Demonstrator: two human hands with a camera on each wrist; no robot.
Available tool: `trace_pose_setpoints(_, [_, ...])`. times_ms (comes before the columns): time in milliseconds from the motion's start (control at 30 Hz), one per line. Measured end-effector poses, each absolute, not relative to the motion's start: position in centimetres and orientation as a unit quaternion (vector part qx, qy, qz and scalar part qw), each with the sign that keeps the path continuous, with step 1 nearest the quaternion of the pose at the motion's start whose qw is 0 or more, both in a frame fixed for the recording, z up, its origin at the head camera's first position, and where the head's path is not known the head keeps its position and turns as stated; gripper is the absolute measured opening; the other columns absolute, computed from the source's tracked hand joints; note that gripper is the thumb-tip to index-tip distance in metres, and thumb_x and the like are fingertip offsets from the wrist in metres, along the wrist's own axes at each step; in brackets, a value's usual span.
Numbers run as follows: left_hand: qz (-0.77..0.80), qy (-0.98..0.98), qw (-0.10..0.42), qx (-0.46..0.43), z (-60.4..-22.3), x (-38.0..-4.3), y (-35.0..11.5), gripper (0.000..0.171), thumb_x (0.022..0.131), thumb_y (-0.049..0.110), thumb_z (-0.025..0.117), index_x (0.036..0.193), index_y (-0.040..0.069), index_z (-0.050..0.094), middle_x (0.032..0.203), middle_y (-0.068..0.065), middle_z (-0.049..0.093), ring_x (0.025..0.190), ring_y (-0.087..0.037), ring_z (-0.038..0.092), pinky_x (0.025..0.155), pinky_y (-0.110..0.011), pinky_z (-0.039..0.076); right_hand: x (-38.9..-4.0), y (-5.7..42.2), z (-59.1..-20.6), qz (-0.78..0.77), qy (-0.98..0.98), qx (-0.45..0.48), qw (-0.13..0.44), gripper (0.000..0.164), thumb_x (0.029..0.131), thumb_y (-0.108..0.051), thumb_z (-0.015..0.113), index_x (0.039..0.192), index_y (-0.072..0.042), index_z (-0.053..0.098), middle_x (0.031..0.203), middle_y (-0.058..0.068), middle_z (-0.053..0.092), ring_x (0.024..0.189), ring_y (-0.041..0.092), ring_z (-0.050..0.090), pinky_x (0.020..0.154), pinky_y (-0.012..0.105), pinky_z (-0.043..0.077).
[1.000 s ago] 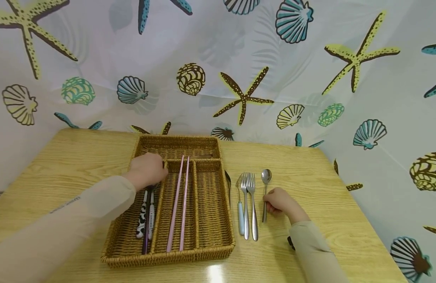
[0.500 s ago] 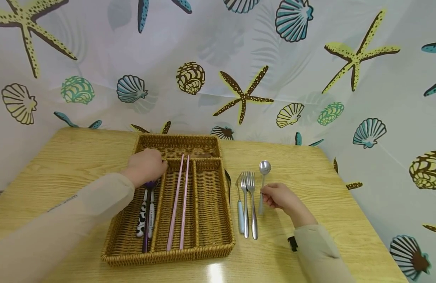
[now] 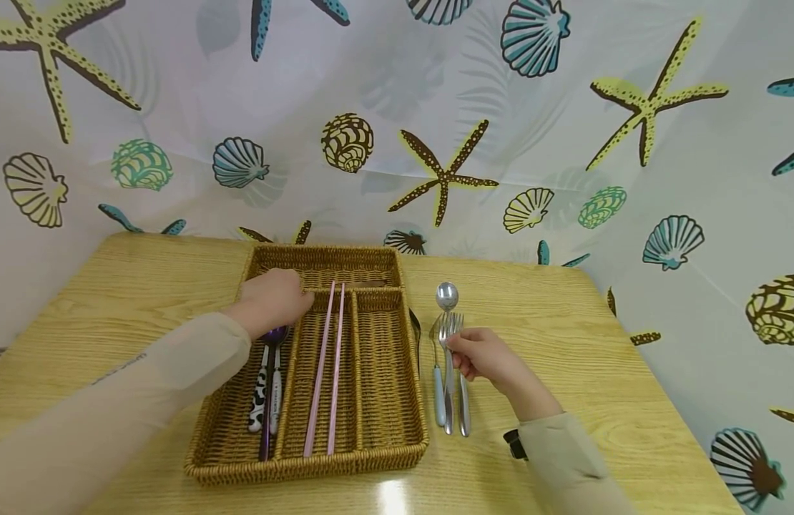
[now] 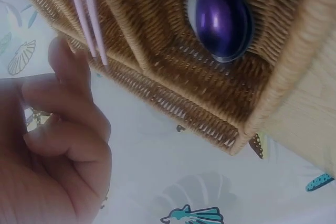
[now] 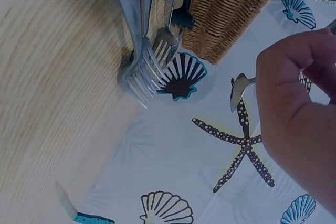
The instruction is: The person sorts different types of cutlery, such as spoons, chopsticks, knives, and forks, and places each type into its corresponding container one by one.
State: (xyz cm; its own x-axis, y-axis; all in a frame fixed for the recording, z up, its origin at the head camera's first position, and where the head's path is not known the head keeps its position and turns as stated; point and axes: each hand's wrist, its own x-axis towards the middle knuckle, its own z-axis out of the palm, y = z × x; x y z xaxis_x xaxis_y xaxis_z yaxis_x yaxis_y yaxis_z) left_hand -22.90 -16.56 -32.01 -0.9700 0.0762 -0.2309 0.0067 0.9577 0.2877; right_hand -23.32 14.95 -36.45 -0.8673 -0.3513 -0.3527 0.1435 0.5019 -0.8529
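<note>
My right hand [image 3: 489, 356] pinches the handle of a silver spoon [image 3: 447, 295], its bowl pointing away, above two silver forks [image 3: 448, 400] lying side by side. The spoon's bowl tip also shows past the fist in the right wrist view. Left of the forks lies a fork with a light blue handle [image 3: 439, 397]. My left hand [image 3: 273, 300] hovers over the wicker tray [image 3: 307, 468] near its back divider, fingers loosely curled and nothing between them. Beneath it, a purple spoon [image 4: 216, 22] rests on two others with patterned handles [image 3: 257, 400] in the left compartment.
Two pink chopsticks [image 3: 324, 372] lie in the tray's middle compartment, their tips over the back divider. A dark utensil [image 3: 415, 329] leans along the tray's right wall. Behind the wooden table [image 3: 532, 300] hangs a cloth [image 3: 371, 71] printed with shells and starfish.
My right hand has lifted the silver spoon and carried it left over the forks. The left hand has shifted slightly to the right above the tray.
</note>
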Motion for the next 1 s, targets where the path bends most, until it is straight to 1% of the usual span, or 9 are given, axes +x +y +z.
trace_pose_setpoints(300, [0.175,0.976,0.128,0.021,-31.3,-23.0,-15.7,0.052,0.098,0.030,0.042,0.048,0.016,0.049,0.042,0.004,0.041,0.037,-0.010,0.032,0.037,-0.023,0.026,-22.5,13.4,-36.1,-0.504,0.819,-0.095,0.255,0.024,0.098,-0.014,0.044,0.080,-0.002,0.054,0.061,-0.002,0.047,0.050,0.006,0.041,0.050,0.021,0.037])
trace_pose_setpoints(400, [0.183,0.974,0.133,0.023,-31.0,-23.2,-15.6,0.052,0.098,0.032,0.041,0.051,0.014,0.055,0.045,0.001,0.049,0.040,-0.012,0.039,0.039,-0.025,0.029,-22.2,12.8,-36.1,-0.507,0.815,-0.102,0.260,0.026,0.098,-0.015,0.044,0.076,-0.004,0.052,0.060,-0.002,0.047,0.049,0.007,0.041,0.049,0.022,0.037])
trace_pose_setpoints(467, [0.191,0.972,0.136,0.023,-30.6,-23.3,-15.4,0.050,0.098,0.035,0.041,0.056,0.013,0.058,0.052,-0.001,0.059,0.044,-0.014,0.047,0.041,-0.026,0.033,-22.0,12.3,-36.1,-0.510,0.812,-0.109,0.262,0.027,0.098,-0.016,0.045,0.074,-0.006,0.051,0.060,-0.002,0.047,0.049,0.007,0.040,0.049,0.022,0.036])
trace_pose_setpoints(567, [0.205,0.969,0.137,0.027,-30.3,-23.4,-15.1,0.049,0.098,0.037,0.042,0.058,0.013,0.060,0.062,-0.004,0.066,0.049,-0.015,0.052,0.044,-0.027,0.038,-21.6,11.3,-36.0,-0.513,0.811,-0.117,0.258,0.028,0.098,-0.017,0.045,0.073,-0.007,0.051,0.060,-0.003,0.047,0.049,0.007,0.040,0.048,0.021,0.036])
trace_pose_setpoints(667, [0.225,0.962,0.148,0.032,-30.2,-23.4,-14.5,0.049,0.097,0.037,0.044,0.058,0.013,0.058,0.064,-0.002,0.068,0.047,-0.013,0.048,0.047,-0.026,0.038,-21.2,10.2,-35.8,-0.519,0.809,-0.120,0.248,0.025,0.097,-0.016,0.047,0.075,-0.006,0.053,0.059,-0.003,0.047,0.049,0.006,0.040,0.048,0.020,0.035])
trace_pose_setpoints(733, [0.243,0.956,0.160,0.038,-30.4,-23.2,-14.1,0.046,0.097,0.037,0.045,0.062,0.012,0.062,0.066,-0.003,0.069,0.048,-0.011,0.047,0.051,-0.026,0.039,-20.8,9.3,-35.7,-0.523,0.807,-0.120,0.246,0.024,0.097,-0.016,0.047,0.077,-0.004,0.054,0.059,-0.003,0.047,0.049,0.006,0.040,0.048,0.020,0.035])
trace_pose_setpoints(800, [0.263,0.949,0.171,0.040,-30.6,-23.1,-13.5,0.046,0.096,0.039,0.047,0.065,0.011,0.066,0.068,-0.004,0.071,0.048,-0.011,0.046,0.051,-0.025,0.038,-20.5,8.4,-35.7,-0.525,0.806,-0.122,0.245,0.025,0.097,-0.016,0.048,0.076,-0.004,0.054,0.058,-0.003,0.047,0.049,0.006,0.040,0.048,0.020,0.034])
trace_pose_setpoints(900, [0.288,0.939,0.181,0.055,-31.0,-22.8,-12.7,0.045,0.094,0.041,0.050,0.070,0.010,0.071,0.071,-0.008,0.072,0.050,-0.011,0.052,0.053,-0.024,0.038,-19.9,7.0,-35.7,-0.521,0.807,-0.129,0.248,0.025,0.097,-0.016,0.048,0.077,-0.003,0.055,0.058,-0.003,0.046,0.049,0.007,0.040,0.048,0.019,0.033])
trace_pose_setpoints(1000, [0.314,0.928,0.189,0.065,-31.4,-22.5,-12.1,0.042,0.093,0.039,0.054,0.069,0.008,0.070,0.067,-0.007,0.070,0.055,-0.014,0.060,0.058,-0.025,0.044,-19.5,6.0,-35.8,-0.512,0.810,-0.140,0.249,0.025,0.097,-0.015,0.048,0.081,0.001,0.057,0.059,-0.003,0.047,0.050,0.008,0.040,0.047,0.019,0.032])
